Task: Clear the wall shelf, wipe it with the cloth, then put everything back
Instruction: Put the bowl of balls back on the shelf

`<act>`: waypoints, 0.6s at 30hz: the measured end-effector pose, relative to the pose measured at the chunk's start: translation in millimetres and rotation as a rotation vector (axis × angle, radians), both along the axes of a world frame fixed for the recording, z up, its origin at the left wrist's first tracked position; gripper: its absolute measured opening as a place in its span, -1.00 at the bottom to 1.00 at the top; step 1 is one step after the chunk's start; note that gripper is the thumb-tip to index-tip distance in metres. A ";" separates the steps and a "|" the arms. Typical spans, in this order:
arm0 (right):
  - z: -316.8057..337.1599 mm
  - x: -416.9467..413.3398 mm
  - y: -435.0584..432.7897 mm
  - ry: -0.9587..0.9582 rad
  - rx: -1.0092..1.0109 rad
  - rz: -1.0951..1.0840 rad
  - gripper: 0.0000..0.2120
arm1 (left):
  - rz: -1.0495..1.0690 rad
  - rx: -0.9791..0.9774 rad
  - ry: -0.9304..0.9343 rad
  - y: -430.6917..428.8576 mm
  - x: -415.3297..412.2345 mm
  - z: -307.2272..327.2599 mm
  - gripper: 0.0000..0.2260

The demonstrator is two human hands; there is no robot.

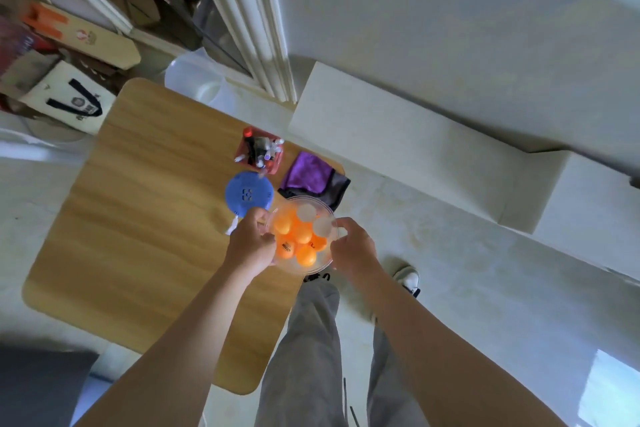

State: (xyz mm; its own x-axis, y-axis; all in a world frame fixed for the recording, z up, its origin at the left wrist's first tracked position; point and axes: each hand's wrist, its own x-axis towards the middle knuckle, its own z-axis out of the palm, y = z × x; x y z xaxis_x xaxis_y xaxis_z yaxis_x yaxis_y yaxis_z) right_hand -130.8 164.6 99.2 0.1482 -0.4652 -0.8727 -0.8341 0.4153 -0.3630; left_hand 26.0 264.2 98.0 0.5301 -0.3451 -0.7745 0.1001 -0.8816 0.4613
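Note:
A clear plastic bowl (300, 265) full of orange and white table-tennis balls (302, 235) hangs over the right edge of the wooden table (138, 218). My left hand (251, 244) grips its left rim and my right hand (351, 248) grips its right rim. Beyond the bowl on the table lie a purple and grey cloth (313, 178), a round blue disc-shaped object (247, 194) and a red box of pens and small bottles (261, 151). The white wall shelf (398, 146) runs along the wall at the right, and its visible top is bare.
Paper bags (69, 97) and cardboard boxes stand on the floor at the far left. A white door frame (256, 28) rises behind the table. My legs in grey trousers and a shoe (408, 279) are below the bowl. A dark cushion (38, 388) fills the bottom-left corner.

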 end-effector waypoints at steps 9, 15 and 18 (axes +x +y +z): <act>69.2 -125.8 -62.9 -0.049 -0.105 -0.193 -0.54 | -0.194 -0.179 0.018 -92.0 -102.6 71.4 -0.77; 96.5 -248.0 -104.9 -0.133 -0.162 -0.441 -0.62 | -0.335 -0.234 0.024 -163.4 -213.1 92.9 -0.77; 102.4 -310.7 -126.9 -0.132 -0.182 -0.544 -0.63 | -0.404 -0.257 0.040 -198.4 -275.6 94.7 -0.80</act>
State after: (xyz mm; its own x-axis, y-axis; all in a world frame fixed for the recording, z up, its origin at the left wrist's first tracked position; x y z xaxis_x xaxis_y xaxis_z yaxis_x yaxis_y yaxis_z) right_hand -441.5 37.7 201.6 -0.0516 -0.6452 -0.7623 -0.4612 0.6924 -0.5548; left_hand -249.6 65.9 192.7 0.2857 -0.7005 -0.6540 -0.2054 -0.7113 0.6722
